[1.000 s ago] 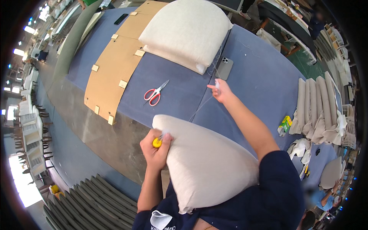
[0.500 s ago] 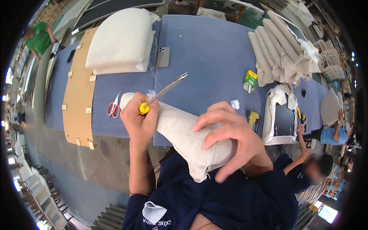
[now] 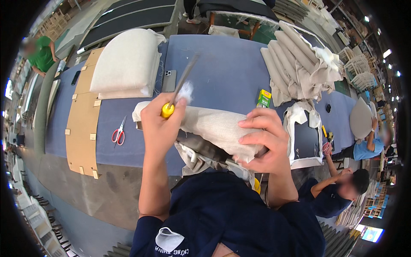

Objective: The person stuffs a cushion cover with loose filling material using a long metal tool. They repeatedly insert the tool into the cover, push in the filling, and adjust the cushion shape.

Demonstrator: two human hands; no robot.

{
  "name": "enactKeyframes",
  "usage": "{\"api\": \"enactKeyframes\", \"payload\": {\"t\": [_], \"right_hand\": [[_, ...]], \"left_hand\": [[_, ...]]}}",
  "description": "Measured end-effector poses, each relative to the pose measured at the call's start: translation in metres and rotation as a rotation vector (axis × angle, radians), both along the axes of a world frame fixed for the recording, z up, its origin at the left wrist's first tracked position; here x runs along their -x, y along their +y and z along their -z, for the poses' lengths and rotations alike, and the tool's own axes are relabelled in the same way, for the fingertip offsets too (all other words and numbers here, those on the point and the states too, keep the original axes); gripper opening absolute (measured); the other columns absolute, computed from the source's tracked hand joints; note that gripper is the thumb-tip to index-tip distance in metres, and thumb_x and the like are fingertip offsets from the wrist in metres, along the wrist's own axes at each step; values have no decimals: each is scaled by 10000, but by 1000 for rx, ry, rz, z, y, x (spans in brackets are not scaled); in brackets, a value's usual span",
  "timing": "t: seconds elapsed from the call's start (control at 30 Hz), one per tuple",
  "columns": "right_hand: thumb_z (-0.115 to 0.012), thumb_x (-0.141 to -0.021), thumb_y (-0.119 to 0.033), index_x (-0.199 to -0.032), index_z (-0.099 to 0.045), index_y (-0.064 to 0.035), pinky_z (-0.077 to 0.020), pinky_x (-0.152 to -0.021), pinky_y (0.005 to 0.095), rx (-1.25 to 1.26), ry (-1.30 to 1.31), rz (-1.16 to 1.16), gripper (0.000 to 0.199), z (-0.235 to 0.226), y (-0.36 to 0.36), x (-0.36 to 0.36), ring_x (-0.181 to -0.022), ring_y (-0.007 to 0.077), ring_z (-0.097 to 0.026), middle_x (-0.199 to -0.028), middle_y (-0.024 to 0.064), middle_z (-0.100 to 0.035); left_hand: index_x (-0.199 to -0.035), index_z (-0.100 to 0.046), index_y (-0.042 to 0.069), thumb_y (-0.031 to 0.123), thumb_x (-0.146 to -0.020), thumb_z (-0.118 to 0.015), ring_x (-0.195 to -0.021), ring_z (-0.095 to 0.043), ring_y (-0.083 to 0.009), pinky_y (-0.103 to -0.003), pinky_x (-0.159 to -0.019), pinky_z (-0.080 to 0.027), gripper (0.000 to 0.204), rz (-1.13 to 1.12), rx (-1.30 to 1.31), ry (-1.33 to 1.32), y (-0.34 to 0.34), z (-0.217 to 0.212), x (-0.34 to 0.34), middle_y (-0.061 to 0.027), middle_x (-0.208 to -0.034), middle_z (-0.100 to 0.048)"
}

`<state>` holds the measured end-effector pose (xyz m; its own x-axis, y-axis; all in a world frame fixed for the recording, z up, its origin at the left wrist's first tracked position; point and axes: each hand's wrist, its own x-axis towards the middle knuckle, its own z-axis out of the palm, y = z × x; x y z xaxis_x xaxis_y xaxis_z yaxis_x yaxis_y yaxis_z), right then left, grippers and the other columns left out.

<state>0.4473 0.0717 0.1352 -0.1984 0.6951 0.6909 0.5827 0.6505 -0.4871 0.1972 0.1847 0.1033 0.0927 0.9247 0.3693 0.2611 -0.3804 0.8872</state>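
Note:
My left hand (image 3: 162, 122) is closed around the yellow handle of a screwdriver (image 3: 183, 79); its long metal shaft points up and away, slightly blurred. A tuft of white stuffing (image 3: 186, 91) shows by my left thumb and the shaft. Below this hand lies the left end of a long padded piece in beige fabric (image 3: 214, 124). My right hand (image 3: 267, 139) grips the right end of that piece, fingers on top and thumb beneath. Loose fabric edges (image 3: 192, 160) and a dark inner side show under it, near my body.
On the blue table (image 3: 214, 64) are red-handled scissors (image 3: 119, 133), a tan board (image 3: 83, 115), beige cushions (image 3: 126, 64), a phone (image 3: 169, 80), a green-yellow box (image 3: 264, 98) and stacked beige covers (image 3: 295, 64). At the right, a co-worker (image 3: 334, 192) sits beside a padded frame (image 3: 305, 137).
The padded piece has tipped away from me, baring its dark inner side and loose edges. My right hand has closed onto its end. The screwdriver shaft now points more steeply upward.

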Motion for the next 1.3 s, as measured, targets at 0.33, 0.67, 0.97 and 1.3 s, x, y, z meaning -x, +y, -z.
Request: {"api": "enactKeyframes", "payload": {"t": [0.33, 0.67, 0.97, 1.3], "right_hand": [[-755, -999, -84, -825, -695, 32, -481, -767, 323, 446, 517, 7, 218, 1, 31, -2, -811, 165, -610, -851, 76, -696], [-892, -783, -75, -946, -663, -27, -531, -969, 437, 196, 162, -180, 285, -6, 41, 16, -1074, 339, -706, -1121, 163, -754], [-855, -831, -57, -975, -691, 17, -519, -979, 398, 267, 283, -169, 231, 4, 45, 2, -1071, 278, -704, -1133, 184, -755], [-825, -859, -82, -951, -659, 26, -511, -1028, 444, 311, 340, -146, 218, 2, 39, 6, -1116, 313, -693, -1126, 198, -752]], "left_hand": [[-1033, -810, -6, 49, -959, -785, -721, -652, -57, -248, -647, -504, 95, 565, 361, -300, -78, -10, -3, -35, -807, -762], [-1061, -690, 29, 131, -953, -818, -651, -606, -151, -302, -633, -496, 196, 304, 194, -22, -71, -20, -19, -61, -774, -668], [-1165, -754, 17, 67, -1025, -698, -769, -673, -265, -354, -725, -531, 159, 313, 160, 35, -122, 25, 25, -123, -911, -699], [-1149, -784, 25, 51, -982, -739, -709, -662, -248, -352, -650, -515, 175, 147, 99, 153, -134, 41, 26, -108, -870, -707]]}}
